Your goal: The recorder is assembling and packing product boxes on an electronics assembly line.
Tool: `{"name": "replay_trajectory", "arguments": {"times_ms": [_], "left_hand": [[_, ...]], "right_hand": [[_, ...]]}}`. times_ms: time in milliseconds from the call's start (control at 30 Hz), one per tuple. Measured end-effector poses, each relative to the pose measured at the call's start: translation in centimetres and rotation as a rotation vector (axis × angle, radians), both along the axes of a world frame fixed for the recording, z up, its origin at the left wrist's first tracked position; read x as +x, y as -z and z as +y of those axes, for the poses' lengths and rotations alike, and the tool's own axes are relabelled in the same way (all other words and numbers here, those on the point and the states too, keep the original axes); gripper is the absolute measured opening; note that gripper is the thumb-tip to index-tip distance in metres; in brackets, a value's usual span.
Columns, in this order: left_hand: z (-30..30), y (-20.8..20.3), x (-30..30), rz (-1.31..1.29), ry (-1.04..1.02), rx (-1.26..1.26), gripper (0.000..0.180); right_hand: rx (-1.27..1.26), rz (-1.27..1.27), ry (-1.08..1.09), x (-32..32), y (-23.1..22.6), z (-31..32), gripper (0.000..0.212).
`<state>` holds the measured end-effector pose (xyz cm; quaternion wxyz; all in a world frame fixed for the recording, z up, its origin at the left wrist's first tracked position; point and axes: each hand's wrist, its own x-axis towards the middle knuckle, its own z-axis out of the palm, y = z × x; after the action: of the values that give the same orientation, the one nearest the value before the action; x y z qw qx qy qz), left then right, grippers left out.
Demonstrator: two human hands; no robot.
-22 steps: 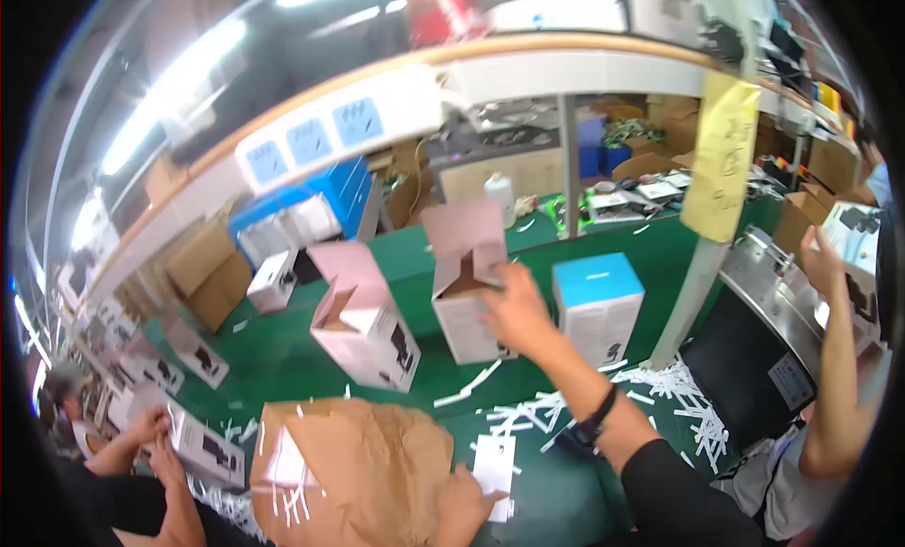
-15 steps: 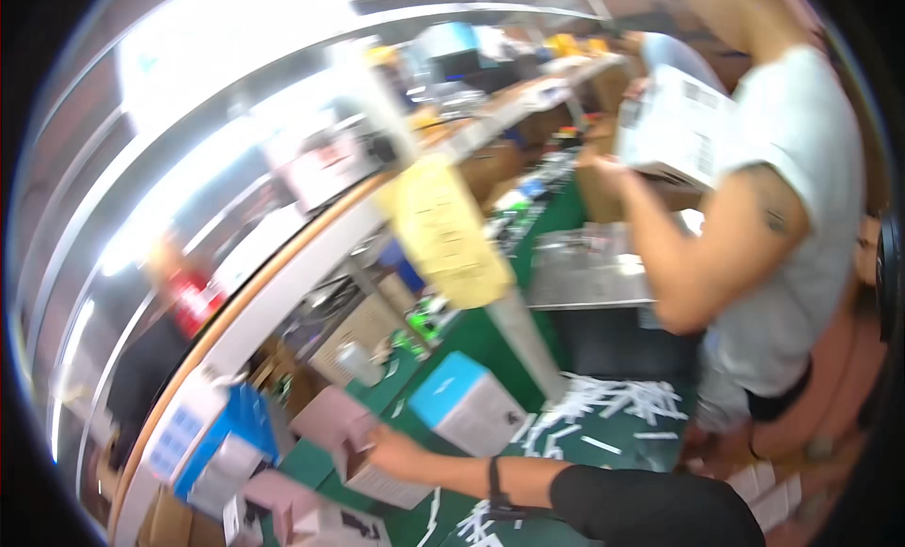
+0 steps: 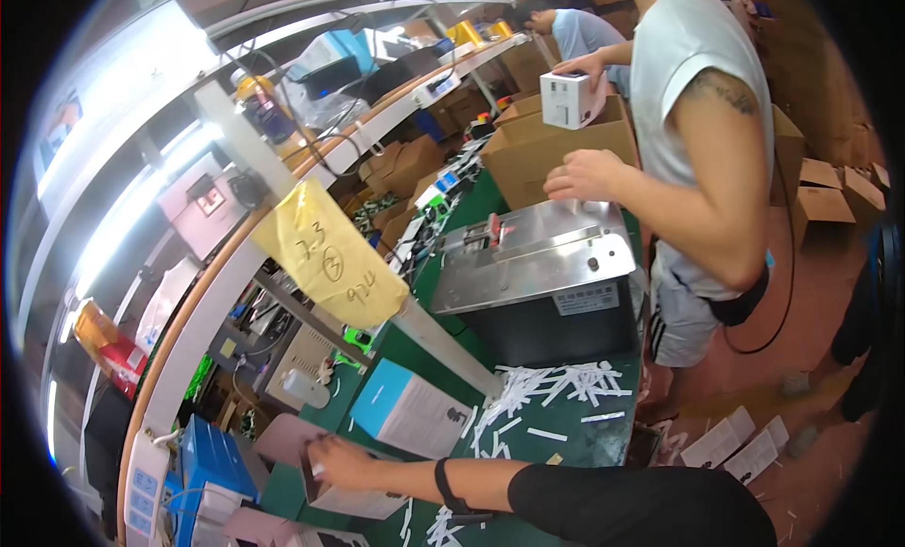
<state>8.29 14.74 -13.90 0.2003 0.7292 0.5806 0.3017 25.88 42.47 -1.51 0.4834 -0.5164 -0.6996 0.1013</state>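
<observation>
My right hand (image 3: 344,460) reaches across the green table from the lower right, a dark band on its wrist. Its fingers are bent at the mouth of a small open carton box (image 3: 363,502) with a pinkish raised flap. A small white bit shows by the fingertips, but what they pinch is hidden. Just beyond stands a white box with a blue side (image 3: 415,413). Another opened pinkish box (image 3: 269,528) is at the lower edge, left of my hand. My left hand is out of view.
White paper strips (image 3: 528,396) lie scattered on the green table. Behind them stands a machine with a metal top (image 3: 537,264). A co-worker holds a white box (image 3: 566,101) above an open carton (image 3: 509,156). A yellow note hangs on the shelf post (image 3: 438,339).
My view has swung, and the picture has sharpened. My right hand stays at the open box. The co-worker's white box is now held farther away, over the open carton.
</observation>
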Motion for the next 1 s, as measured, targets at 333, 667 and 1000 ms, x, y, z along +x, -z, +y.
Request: {"name": "replay_trajectory", "arguments": {"times_ms": [333, 667, 1000], "left_hand": [[2.7, -6.5, -1.7, -0.647, -0.144, 0.053, 0.059], [21.2, -20.2, 3.5, -0.757, -0.195, 0.554, 0.028], [25.0, -16.2, 4.3, 0.243, 0.015, 0.996, 0.049]], "right_hand": [[0.012, -0.202, 0.121, -0.1, 0.3, -1.0, 0.05], [0.191, -0.015, 0.216, 2.0, -1.5, -4.9, 0.034], [0.147, -0.137, 0.251, 3.2, -1.6, -5.5, 0.038]]}}
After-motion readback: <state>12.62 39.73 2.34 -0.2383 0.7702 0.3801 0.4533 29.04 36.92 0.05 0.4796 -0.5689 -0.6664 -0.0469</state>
